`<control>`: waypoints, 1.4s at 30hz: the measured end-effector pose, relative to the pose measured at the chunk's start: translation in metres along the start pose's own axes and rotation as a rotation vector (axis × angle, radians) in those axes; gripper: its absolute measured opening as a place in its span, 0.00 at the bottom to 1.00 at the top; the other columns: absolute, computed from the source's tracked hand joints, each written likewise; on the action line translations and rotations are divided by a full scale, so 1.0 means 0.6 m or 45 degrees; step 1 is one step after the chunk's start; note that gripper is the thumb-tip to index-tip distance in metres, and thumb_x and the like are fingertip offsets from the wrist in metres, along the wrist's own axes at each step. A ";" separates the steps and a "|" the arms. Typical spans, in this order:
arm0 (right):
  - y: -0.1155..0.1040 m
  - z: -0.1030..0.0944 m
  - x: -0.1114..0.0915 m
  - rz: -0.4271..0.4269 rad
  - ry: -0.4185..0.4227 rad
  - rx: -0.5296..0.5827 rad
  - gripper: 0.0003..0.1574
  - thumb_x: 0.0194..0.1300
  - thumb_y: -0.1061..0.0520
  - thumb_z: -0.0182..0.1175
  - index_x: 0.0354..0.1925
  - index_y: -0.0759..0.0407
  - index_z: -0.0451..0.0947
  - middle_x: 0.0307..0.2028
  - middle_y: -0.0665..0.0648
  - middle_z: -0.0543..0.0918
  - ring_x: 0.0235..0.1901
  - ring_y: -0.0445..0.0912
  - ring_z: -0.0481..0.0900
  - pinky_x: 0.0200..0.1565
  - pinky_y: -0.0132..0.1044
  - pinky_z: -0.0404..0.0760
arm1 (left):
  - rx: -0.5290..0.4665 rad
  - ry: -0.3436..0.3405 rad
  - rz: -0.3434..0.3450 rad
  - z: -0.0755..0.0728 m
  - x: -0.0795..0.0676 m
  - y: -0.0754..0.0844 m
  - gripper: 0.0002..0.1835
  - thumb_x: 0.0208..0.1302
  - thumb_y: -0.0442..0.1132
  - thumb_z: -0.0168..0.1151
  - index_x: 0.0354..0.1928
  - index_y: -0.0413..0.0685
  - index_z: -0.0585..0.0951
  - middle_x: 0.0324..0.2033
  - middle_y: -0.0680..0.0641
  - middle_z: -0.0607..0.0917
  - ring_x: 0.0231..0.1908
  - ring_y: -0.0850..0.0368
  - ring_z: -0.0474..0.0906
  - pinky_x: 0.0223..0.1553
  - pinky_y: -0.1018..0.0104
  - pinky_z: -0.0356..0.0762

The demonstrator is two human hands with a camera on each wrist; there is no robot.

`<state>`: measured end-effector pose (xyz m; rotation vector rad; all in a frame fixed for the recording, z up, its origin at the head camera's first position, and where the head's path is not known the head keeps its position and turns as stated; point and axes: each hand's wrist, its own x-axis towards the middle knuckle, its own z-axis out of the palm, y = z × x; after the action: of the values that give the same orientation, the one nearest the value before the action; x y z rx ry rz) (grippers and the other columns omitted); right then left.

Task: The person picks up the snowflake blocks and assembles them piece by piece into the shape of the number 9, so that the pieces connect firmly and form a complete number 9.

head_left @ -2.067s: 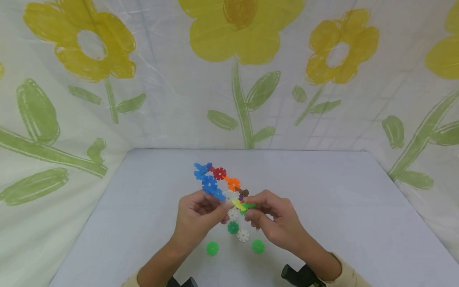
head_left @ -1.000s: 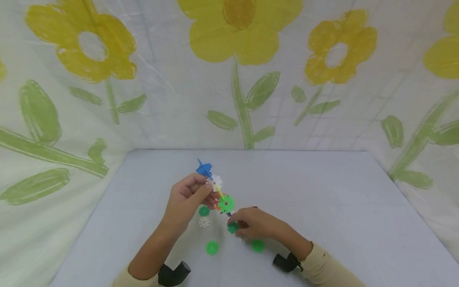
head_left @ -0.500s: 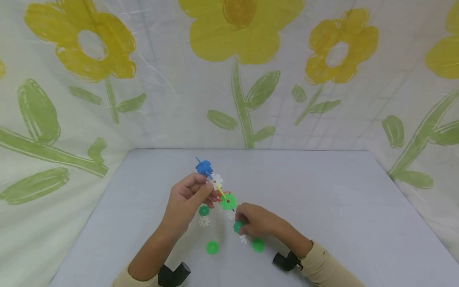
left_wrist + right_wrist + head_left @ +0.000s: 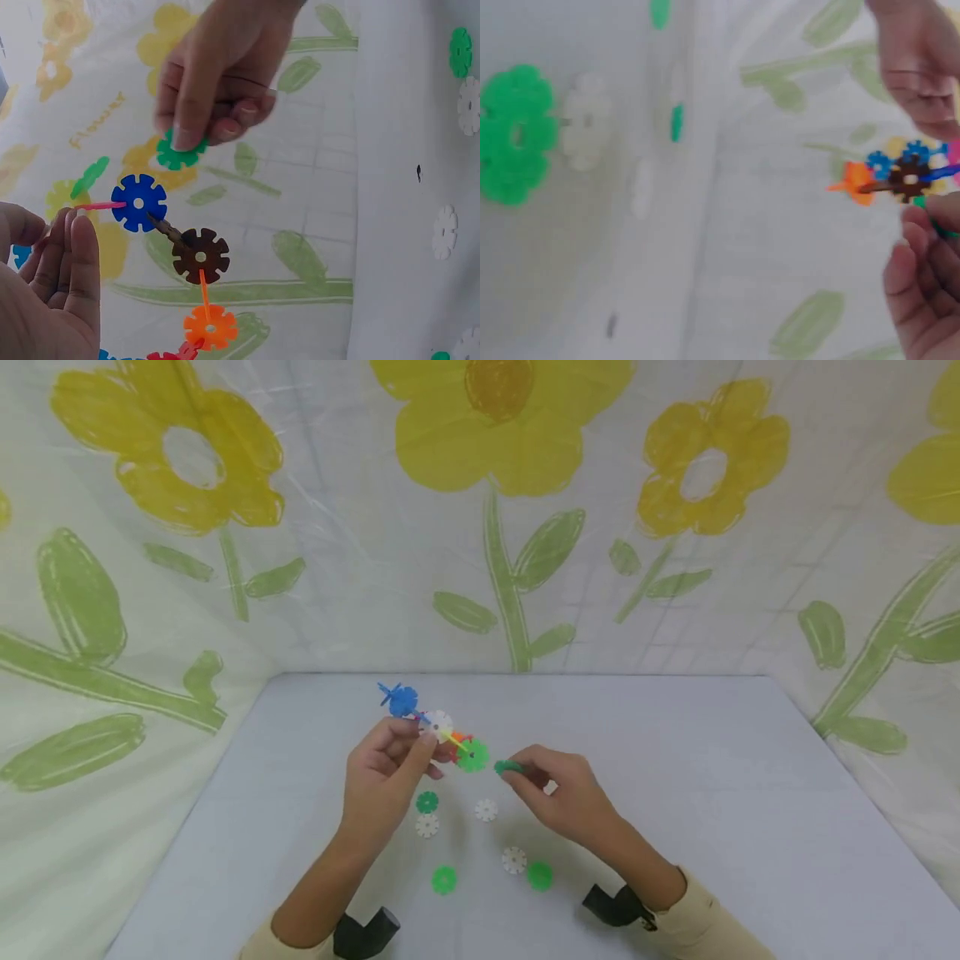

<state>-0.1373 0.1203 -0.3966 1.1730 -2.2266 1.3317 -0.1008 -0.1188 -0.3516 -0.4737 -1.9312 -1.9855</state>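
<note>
My left hand (image 4: 385, 777) pinches a chain of notched plastic discs, held up over the table. In the head view its blue disc (image 4: 403, 700) is at the upper left, then a white disc (image 4: 438, 725) by the thumb, and a light green disc (image 4: 472, 755) at the right end. The left wrist view shows more of the chain: a dark blue disc (image 4: 139, 203), a brown disc (image 4: 200, 256) and an orange disc (image 4: 211, 327). My right hand (image 4: 562, 789) pinches a loose dark green disc (image 4: 507, 767) between thumb and fingers, just right of the chain's light green end.
On the white table (image 4: 712, 827) below the hands lie loose discs: a dark green disc (image 4: 427, 802) touching a white disc (image 4: 427, 825), light green discs (image 4: 444, 880) (image 4: 540, 876) and more white discs (image 4: 486, 810) (image 4: 513, 860). A flower-printed curtain (image 4: 322, 593) stands behind.
My right hand let go of the chain, went down to the table, picked up the dark green disc and raised it beside the chain. My left hand has turned and lifted the chain slightly leftward.
</note>
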 end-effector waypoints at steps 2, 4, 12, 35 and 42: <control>-0.011 -0.008 0.003 -0.146 0.105 -0.036 0.05 0.65 0.65 0.66 0.38 0.57 0.81 0.26 0.46 0.82 0.23 0.36 0.74 0.26 0.26 0.77 | 0.009 -0.003 0.019 0.002 0.001 -0.004 0.04 0.71 0.28 0.58 0.42 0.31 0.76 0.34 0.40 0.88 0.33 0.53 0.86 0.35 0.64 0.85; -0.020 -0.013 0.004 -0.238 0.138 -0.085 0.02 0.68 0.61 0.64 0.36 0.56 0.80 0.25 0.46 0.80 0.22 0.36 0.72 0.25 0.24 0.75 | 0.012 -0.015 0.028 0.005 0.000 -0.008 0.03 0.70 0.28 0.60 0.41 0.32 0.77 0.34 0.40 0.88 0.33 0.51 0.87 0.35 0.62 0.85; -0.037 -0.014 0.004 -0.369 0.153 -0.271 0.11 0.73 0.55 0.58 0.32 0.57 0.78 0.22 0.47 0.80 0.21 0.36 0.74 0.23 0.25 0.76 | 0.046 -0.045 -0.002 0.018 -0.009 -0.014 0.04 0.70 0.30 0.61 0.40 0.35 0.78 0.34 0.43 0.89 0.34 0.50 0.87 0.35 0.61 0.86; -0.041 0.003 0.015 -0.788 0.447 -0.344 0.11 0.71 0.63 0.58 0.31 0.67 0.78 0.24 0.56 0.82 0.21 0.44 0.78 0.27 0.30 0.82 | -0.150 -0.015 -0.270 0.028 -0.018 -0.005 0.09 0.73 0.36 0.59 0.40 0.35 0.74 0.37 0.41 0.89 0.37 0.44 0.87 0.40 0.57 0.85; -0.041 -0.001 0.021 -0.943 0.503 -0.388 0.12 0.70 0.64 0.58 0.30 0.70 0.79 0.24 0.59 0.82 0.21 0.46 0.80 0.26 0.32 0.83 | -0.159 -0.008 -0.254 0.028 -0.017 0.001 0.10 0.74 0.37 0.58 0.39 0.34 0.73 0.37 0.41 0.89 0.39 0.45 0.87 0.41 0.57 0.85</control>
<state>-0.1264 0.1086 -0.3739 1.2895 -1.4282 0.7928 -0.0911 -0.1019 -0.3554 -0.3291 -1.9320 -2.2407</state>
